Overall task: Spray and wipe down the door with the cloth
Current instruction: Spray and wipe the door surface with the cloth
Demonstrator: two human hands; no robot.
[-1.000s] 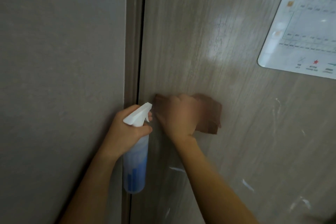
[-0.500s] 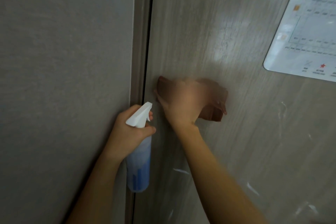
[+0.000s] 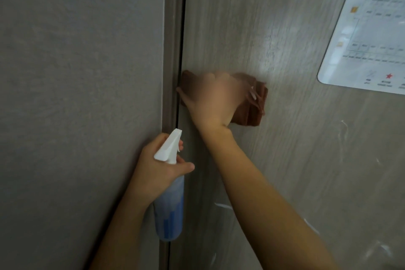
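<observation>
The door (image 3: 274, 160) is pale wood-grain with white streaks low on the right. My right hand (image 3: 210, 101) holds a bunched brown cloth (image 3: 252, 105) and presses it against the door, close to the dark gap at the door's left edge. The hand is blurred with motion and covers much of the cloth. Below it, my left hand (image 3: 157, 169) grips the neck of a spray bottle (image 3: 169, 210). The bottle has a white trigger head and a translucent blue body that hangs down along the gap.
A grey wall panel (image 3: 76, 105) fills the left side, with the door frame (image 3: 171, 50) and a hinge at the top of the gap. A laminated printed sheet (image 3: 368, 39) is stuck on the door at the upper right.
My right hand has moved the cloth upward along the door's left edge. The left hand with the spray bottle has stayed about where it was.
</observation>
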